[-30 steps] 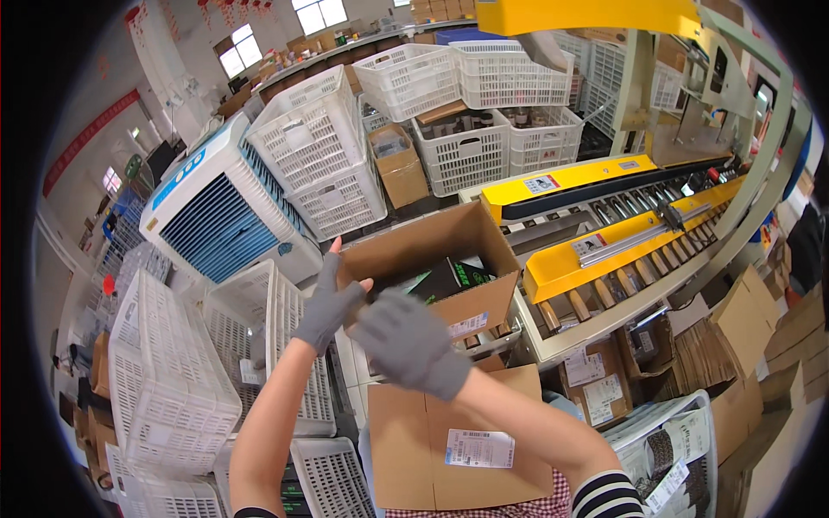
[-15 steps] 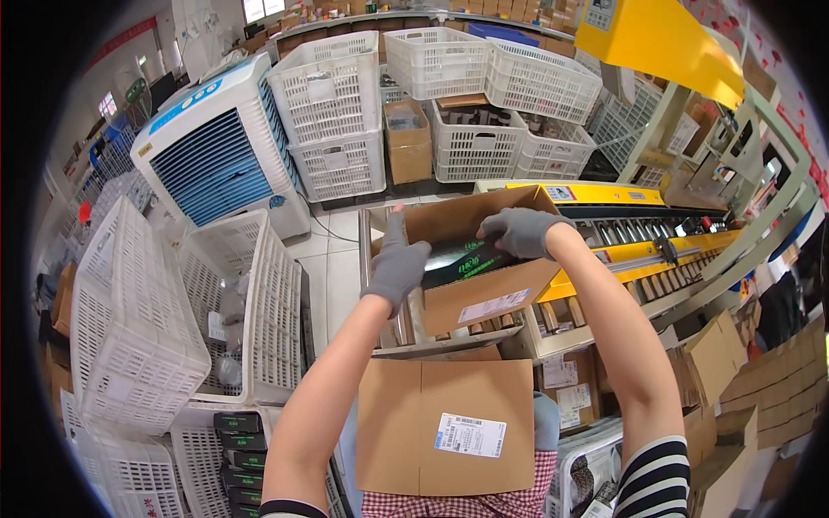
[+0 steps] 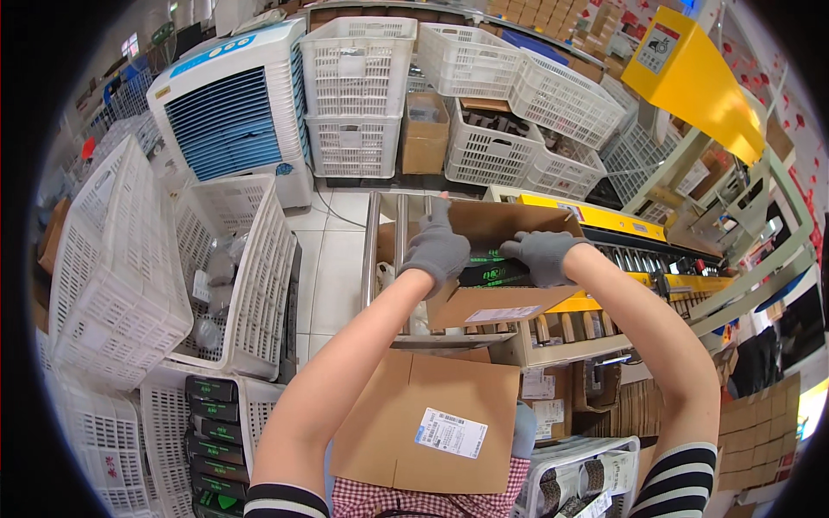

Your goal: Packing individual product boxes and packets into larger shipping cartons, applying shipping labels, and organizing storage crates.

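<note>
Warehouse packing bench, frame centre: left hand [image 3: 437, 249] and right hand [image 3: 544, 255] both grip black box [image 3: 492, 273] inside open carton [image 3: 501, 259]; seating it squarely comes next

Your gloved left hand [image 3: 438, 250] grips left wall of open cardboard box [image 3: 492, 304]; your gloved right hand [image 3: 542, 255] presses black carton [image 3: 492, 274] inside. Box sits on roller conveyor [image 3: 553, 332]. White crates [image 3: 354, 95] stacked behind.
</note>
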{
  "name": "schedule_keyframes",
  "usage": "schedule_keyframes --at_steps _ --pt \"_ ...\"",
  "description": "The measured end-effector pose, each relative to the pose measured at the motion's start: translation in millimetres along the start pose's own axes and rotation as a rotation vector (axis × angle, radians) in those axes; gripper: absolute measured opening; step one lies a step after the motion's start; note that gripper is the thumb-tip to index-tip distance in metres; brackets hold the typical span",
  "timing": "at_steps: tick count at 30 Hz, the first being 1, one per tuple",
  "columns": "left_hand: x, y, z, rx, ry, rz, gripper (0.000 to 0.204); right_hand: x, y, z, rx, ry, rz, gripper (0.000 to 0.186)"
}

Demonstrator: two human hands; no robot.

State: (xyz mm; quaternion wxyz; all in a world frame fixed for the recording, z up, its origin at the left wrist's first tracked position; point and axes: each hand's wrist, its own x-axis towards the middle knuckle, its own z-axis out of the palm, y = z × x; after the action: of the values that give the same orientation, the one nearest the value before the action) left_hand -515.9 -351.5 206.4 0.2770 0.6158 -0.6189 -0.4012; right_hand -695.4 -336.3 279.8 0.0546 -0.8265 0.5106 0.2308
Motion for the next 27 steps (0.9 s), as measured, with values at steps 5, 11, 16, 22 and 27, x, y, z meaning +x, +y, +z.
schedule_keyframes --at_steps 5,11,16,22,27 --pt "5 -2 2 0.007 0.001 -0.021 0.086 11 16 3 0.043 -0.096 -0.069 0.048" --pt "3 7 4 0.006 -0.038 -0.042 0.083 -14 72 42 0.357 0.228 -0.286 0.052" --pt "5 -12 12 -0.12 0.106 0.011 0.077 -28 60 61 0.369 1.011 0.207 0.059" --pt "28 -29 25 -0.438 0.152 -0.068 0.082 12 78 116 0.946 0.966 0.269 0.049" --pt "17 -19 0 -0.182 0.294 -0.075 0.08 43 58 86 1.043 0.724 0.482 0.046"
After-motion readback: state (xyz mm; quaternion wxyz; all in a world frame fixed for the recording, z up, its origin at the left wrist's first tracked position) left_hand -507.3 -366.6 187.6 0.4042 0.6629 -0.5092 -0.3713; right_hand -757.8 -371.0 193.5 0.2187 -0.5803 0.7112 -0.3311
